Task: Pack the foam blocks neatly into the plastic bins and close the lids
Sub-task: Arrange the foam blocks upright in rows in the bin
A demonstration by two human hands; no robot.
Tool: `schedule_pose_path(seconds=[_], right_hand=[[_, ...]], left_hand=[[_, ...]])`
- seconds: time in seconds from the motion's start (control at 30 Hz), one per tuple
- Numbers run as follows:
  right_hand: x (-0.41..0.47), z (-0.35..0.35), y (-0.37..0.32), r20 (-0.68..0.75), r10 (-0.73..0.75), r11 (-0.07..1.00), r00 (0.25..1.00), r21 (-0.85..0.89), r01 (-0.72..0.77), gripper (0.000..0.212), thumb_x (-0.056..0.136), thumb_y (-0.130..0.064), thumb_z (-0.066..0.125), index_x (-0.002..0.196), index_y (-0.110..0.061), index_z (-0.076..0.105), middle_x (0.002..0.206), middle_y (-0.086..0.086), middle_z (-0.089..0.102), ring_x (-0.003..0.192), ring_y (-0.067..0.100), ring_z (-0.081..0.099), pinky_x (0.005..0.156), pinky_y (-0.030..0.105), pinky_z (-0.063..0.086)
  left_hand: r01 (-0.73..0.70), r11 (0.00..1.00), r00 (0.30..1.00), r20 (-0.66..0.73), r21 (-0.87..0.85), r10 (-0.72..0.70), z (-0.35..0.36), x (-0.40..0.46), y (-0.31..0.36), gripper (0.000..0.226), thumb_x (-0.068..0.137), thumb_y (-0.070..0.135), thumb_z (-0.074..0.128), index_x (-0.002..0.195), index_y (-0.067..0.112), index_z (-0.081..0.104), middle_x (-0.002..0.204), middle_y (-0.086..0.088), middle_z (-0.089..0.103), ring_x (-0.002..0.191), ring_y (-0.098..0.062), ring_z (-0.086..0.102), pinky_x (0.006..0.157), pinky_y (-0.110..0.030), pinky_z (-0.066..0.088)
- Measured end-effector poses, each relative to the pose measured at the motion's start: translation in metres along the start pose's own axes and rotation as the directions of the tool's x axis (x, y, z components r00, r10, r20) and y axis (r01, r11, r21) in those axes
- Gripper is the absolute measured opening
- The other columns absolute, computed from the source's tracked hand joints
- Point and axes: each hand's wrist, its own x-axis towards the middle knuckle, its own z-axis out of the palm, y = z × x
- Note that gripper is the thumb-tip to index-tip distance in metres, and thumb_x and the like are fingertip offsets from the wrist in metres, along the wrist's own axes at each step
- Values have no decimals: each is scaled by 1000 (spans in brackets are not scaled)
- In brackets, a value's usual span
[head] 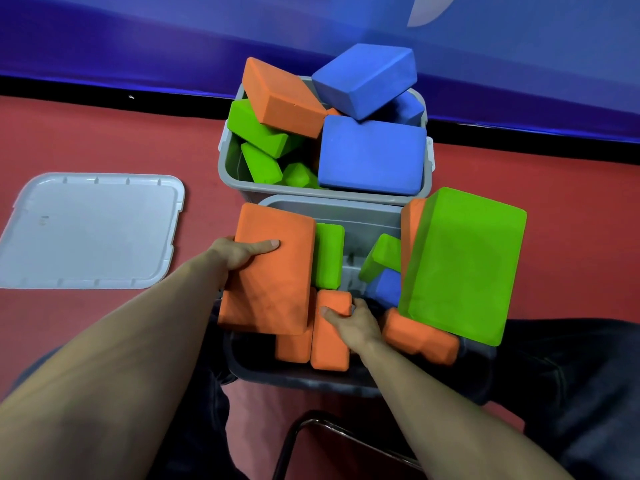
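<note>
Two grey plastic bins stand on the red floor. The far bin [231,174] is heaped with orange, green and blue foam blocks. The near bin [304,382], between my knees, holds several loose blocks. My left hand [239,252] grips a large orange block [270,275] by its left edge, thumb on top, over the bin's left side. My right hand [349,320] grips a smaller upright orange block [330,344] inside the bin. A big green block [464,265] leans out over the right rim.
A grey lid [93,230] lies flat on the floor to the left. A blue padded wall [138,46] runs behind the far bin. A metal chair frame [311,431] shows below, between my dark trouser legs.
</note>
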Motion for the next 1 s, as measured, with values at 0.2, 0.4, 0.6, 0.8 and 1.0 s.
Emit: schedule_pose_path(seconds=[0.2,0.4,0.6,0.8,1.0], right_hand=[[10,4,1,41,-11,1000,999,13,10,53,79,-56,77,118,-24,62,109,-5,72,101,18,68,94,41,56],[8,13,-14,14,-35,998,999,-53,36,48,82,-54,76,113,-20,61,105,-5,69,100,21,68,90,36,56],[0,8,-14,-17,-67,995,998,-81,65,48,85,-51,76,119,-19,66,110,-2,67,107,22,66,88,29,52],[2,0,-10,77,7,1000,997,29,-9,55,88,-49,73,132,-21,55,105,-8,63,103,19,67,95,39,56],[0,-13,-7,-115,-41,994,992,95,52,64,93,-49,67,144,-14,51,138,4,62,129,23,57,107,30,43]], left_hand=[[-1,1000,1000,-11,-9,1,-2,-1,2,124,44,61,96,147,13,47,136,-11,59,120,-38,57,103,-56,47],[-20,999,998,-68,-48,17,-4,2,9,117,53,54,95,149,10,45,139,-10,57,121,-37,56,102,-50,45],[-19,999,998,-54,-42,17,-7,4,9,110,61,52,92,148,7,43,139,-12,55,107,-32,53,92,-46,43],[-41,999,998,-54,10,42,-4,7,7,116,48,62,94,142,11,51,131,-10,62,112,-33,60,98,-50,49],[-82,996,990,-111,23,84,5,3,10,108,51,64,92,136,9,57,127,-10,65,112,-34,62,95,-47,50]])
